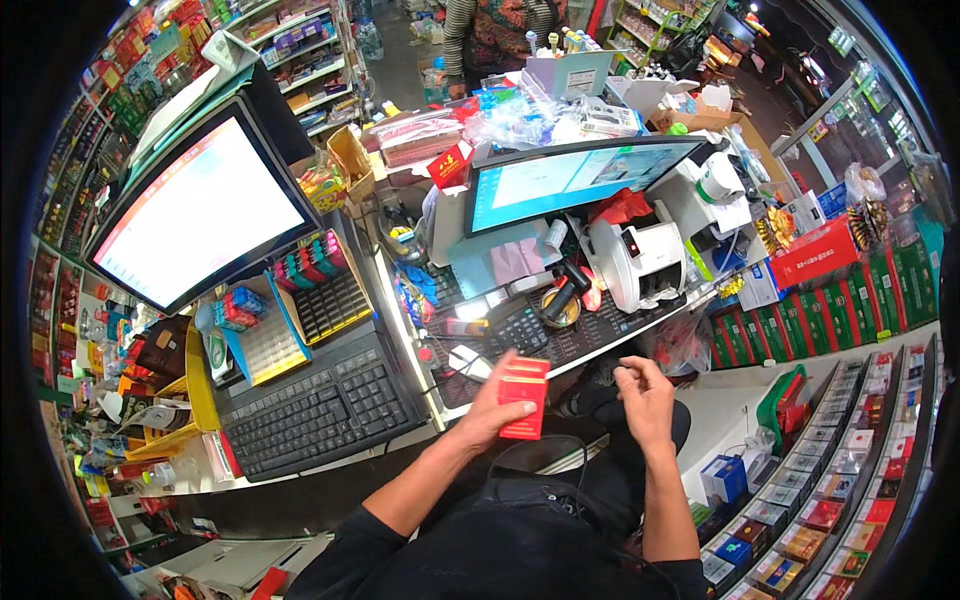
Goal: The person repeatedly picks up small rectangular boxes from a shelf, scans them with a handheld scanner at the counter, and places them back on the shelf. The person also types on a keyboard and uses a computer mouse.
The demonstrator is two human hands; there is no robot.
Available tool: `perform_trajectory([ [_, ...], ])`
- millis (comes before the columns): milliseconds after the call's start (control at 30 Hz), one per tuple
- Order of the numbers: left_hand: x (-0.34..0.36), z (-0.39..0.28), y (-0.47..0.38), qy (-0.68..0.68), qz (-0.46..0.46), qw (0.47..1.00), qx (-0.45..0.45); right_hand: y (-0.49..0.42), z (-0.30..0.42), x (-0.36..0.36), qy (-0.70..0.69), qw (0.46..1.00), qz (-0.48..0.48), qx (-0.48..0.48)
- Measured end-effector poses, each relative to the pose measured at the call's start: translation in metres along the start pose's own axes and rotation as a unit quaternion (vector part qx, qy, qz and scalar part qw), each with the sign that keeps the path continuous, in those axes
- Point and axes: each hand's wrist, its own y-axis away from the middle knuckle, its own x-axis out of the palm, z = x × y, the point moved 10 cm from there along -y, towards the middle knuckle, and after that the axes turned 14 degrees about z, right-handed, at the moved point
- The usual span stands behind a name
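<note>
My left hand (496, 409) holds a red cigarette pack (523, 397) upright over my lap, with the thumb across its face. Beyond it, on the counter, lie a white computer mouse (470, 363) and a black calculator (519, 327). To the right, my right hand (646, 396) is raised with its fingers curled and the thumb near the fingertips; I cannot tell whether anything small is between them. A black handheld scanner (568, 288) rests over a round container near a white counting machine or similar device (637, 259).
A black keyboard (322, 401) and a large monitor (206, 206) stand at the left; a second monitor (585, 180) stands ahead. Racks of cigarette packs (817, 480) curve along the right. A person (506, 37) stands beyond the cluttered counter.
</note>
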Motion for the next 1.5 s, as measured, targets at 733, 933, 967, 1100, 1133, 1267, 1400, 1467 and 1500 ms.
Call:
perform_trajectory([
  [733, -0.040, -0.305, 0.277, -0.608, -0.613, 0.500, 0.063, 0.053, -0.160, -0.091, 0.425, 0.871, -0.235, -0.069],
  [933, -0.093, -0.314, 0.259, -0.594, -0.649, 0.475, -0.025, 0.056, -0.155, -0.085, 0.439, 0.861, -0.249, -0.062],
  [967, -0.093, -0.314, 0.259, -0.595, -0.665, 0.451, -0.010, 0.055, -0.155, -0.085, 0.441, 0.860, -0.250, -0.061],
  [1100, -0.099, -0.306, 0.265, -0.579, -0.707, 0.403, 0.041, 0.056, -0.155, -0.084, 0.444, 0.858, -0.251, -0.060],
  [1133, -0.102, -0.302, 0.268, -0.569, -0.719, 0.396, 0.053, 0.056, -0.155, -0.084, 0.444, 0.859, -0.247, -0.060],
  [1267, -0.106, -0.302, 0.280, -0.579, -0.710, 0.355, 0.183, 0.056, -0.153, -0.085, 0.442, 0.858, -0.249, -0.077],
  [1400, -0.120, -0.293, 0.280, -0.580, -0.723, 0.331, 0.180, 0.054, -0.154, -0.086, 0.455, 0.857, -0.241, -0.036],
  [1467, -0.130, -0.294, 0.280, -0.552, -0.729, 0.365, 0.173, 0.055, -0.151, -0.086, 0.449, 0.860, -0.241, -0.034],
  [1500, -0.134, -0.294, 0.281, -0.530, -0.738, 0.384, 0.166, 0.054, -0.152, -0.087, 0.449, 0.862, -0.235, -0.019],
])
